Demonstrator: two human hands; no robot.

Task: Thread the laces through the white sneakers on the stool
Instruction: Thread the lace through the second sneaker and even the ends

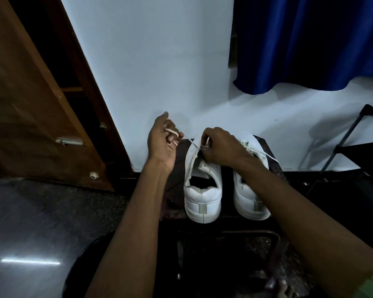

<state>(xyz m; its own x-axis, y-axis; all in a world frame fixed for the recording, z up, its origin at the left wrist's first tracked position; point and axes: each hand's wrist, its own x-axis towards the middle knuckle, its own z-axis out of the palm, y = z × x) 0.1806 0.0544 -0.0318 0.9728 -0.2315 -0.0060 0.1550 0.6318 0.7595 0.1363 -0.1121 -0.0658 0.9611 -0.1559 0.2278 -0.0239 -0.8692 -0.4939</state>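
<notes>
Two white sneakers stand side by side on a dark stool (174, 186), heels toward me. Over the left sneaker (202, 196), my left hand (162, 143) is raised to its left and holds a white lace (188, 140) wound around its fingers. The lace runs taut down to the sneaker's upper eyelets. My right hand (220, 147) pinches the lace at those eyelets and rests over the tongue. The right sneaker (249, 201) is partly hidden under my right forearm; a lace end (271, 158) trails off its far side.
A white wall rises right behind the stool. A brown wooden door (37, 108) stands open on the left. A blue curtain (310, 44) hangs at the upper right, with a black metal rack (351, 136) below it. The floor is dark and glossy.
</notes>
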